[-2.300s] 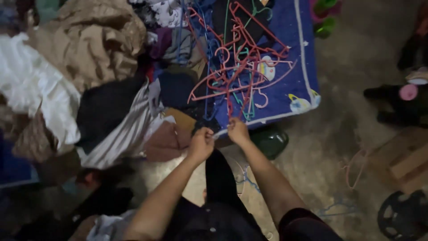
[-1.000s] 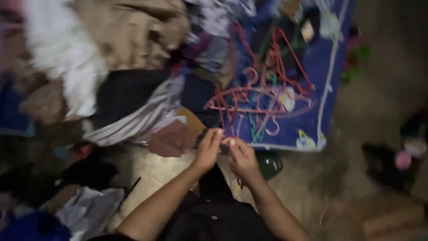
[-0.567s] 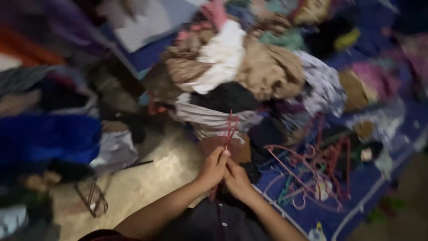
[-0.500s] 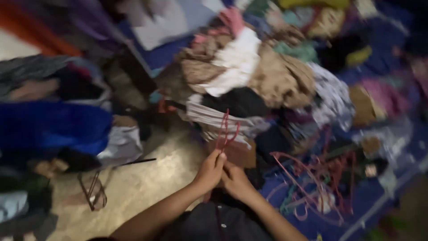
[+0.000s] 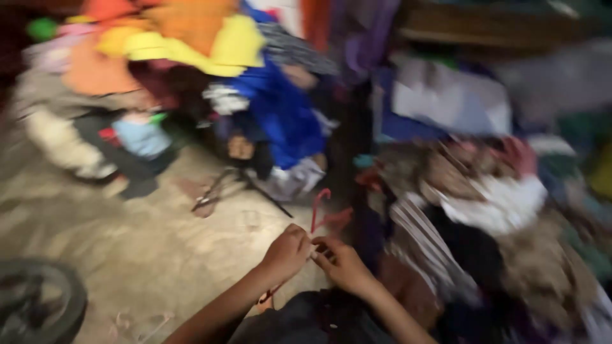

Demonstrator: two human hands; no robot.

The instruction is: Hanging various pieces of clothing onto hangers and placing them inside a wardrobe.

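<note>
With your view swung away from the blue sheet toward the bare floor (image 5: 127, 242), your left hand (image 5: 288, 250) and right hand (image 5: 341, 263) stay pinched together on the thin red plastic hanger (image 5: 319, 207), its hook upright above your fingers, beside the heaped clothes (image 5: 503, 210).

A big heap of yellow and orange clothes (image 5: 185, 38) is lying at eleven o'clock. A bright blue cloth (image 5: 284, 118) is hanging just under it. White and brown clothes (image 5: 503, 204) are piling up at three o'clock. A dark round wheel (image 5: 38, 306) is sitting at eight o'clock on the grey concrete floor (image 5: 140, 242).
</note>
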